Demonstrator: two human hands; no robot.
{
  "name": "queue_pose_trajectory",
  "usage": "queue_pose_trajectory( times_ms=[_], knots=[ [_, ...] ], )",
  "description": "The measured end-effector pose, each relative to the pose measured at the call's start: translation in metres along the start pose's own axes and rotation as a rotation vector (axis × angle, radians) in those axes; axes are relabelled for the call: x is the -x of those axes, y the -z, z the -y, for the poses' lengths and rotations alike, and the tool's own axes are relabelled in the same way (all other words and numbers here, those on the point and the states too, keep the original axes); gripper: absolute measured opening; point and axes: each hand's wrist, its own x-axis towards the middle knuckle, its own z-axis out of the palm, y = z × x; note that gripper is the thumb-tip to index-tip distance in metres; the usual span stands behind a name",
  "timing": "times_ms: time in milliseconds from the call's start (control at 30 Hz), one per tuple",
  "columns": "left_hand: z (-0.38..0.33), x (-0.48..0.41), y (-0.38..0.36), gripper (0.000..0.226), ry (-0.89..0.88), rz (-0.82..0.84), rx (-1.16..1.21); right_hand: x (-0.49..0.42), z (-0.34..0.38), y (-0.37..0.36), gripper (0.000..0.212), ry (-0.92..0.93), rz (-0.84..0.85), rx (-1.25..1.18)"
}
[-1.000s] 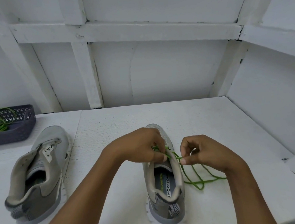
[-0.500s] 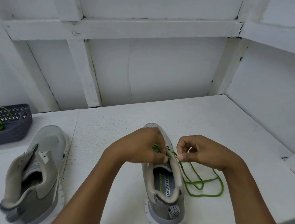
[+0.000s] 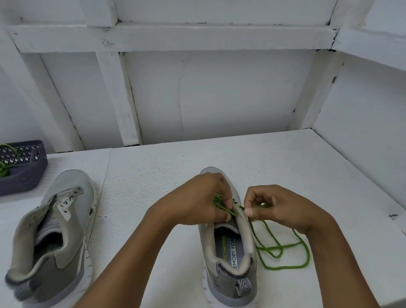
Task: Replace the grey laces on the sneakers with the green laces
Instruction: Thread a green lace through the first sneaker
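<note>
Near-centre sneaker: left hand curled over tongue, pinning green lace crossings. Right hand pinches lace beside right eyelets. Feed tip straight, draw slack evenly, keep loose tail untangled.

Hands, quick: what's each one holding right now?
Left hand: grips the green lace on the sneaker.
Right hand: pinches the same lace's loose part.
</note>
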Motion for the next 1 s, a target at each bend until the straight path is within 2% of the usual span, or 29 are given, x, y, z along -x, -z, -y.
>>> queue_pose_trajectory(
  times_ms=[133,267,333,400,467,533,633,733,867,933,1000],
  knots=[
    [0.001,0.001,0.002,0.013,0.018,0.012,-0.015,0.004,-0.004,0.001,0.011,0.046,-0.059,-0.028],
    [0.003,0.002,0.001,0.010,0.023,0.009,-0.021,0.004,-0.004,0.001,0.010,0.005,-0.008,-0.037],
    [0.003,0.002,0.000,0.017,0.014,-0.005,-0.011,0.004,-0.001,0.000,0.007,-0.023,-0.016,-0.079],
    [0.003,0.001,-0.002,0.025,-0.007,-0.011,-0.028,0.002,0.004,-0.001,0.022,-0.076,-0.031,-0.081],
    [0.002,-0.001,-0.004,0.023,-0.026,-0.015,-0.046,0.000,0.008,-0.002,0.028,-0.132,0.004,-0.019],
    [0.002,-0.002,-0.005,0.018,-0.023,-0.009,-0.042,-0.001,0.007,-0.004,0.021,-0.116,0.048,0.001],
    [0.004,-0.002,-0.007,0.009,-0.006,-0.007,0.024,0.000,0.002,-0.002,0.013,-0.058,0.030,-0.015],
    [0.008,-0.001,-0.009,0.008,0.012,-0.053,0.107,0.002,0.000,0.001,0.012,-0.020,0.012,0.036],
    [0.012,0.001,-0.005,0.021,0.079,-0.170,0.224,0.004,-0.001,0.003,0.010,-0.013,-0.040,0.000],
    [0.015,0.002,-0.001,0.023,0.093,-0.210,0.257,0.001,-0.001,0.001,0.008,-0.044,-0.075,-0.015],
    [0.017,0.003,0.001,0.024,0.104,-0.234,0.284,-0.004,0.000,-0.002,0.017,-0.110,-0.099,0.014]
  ],
)
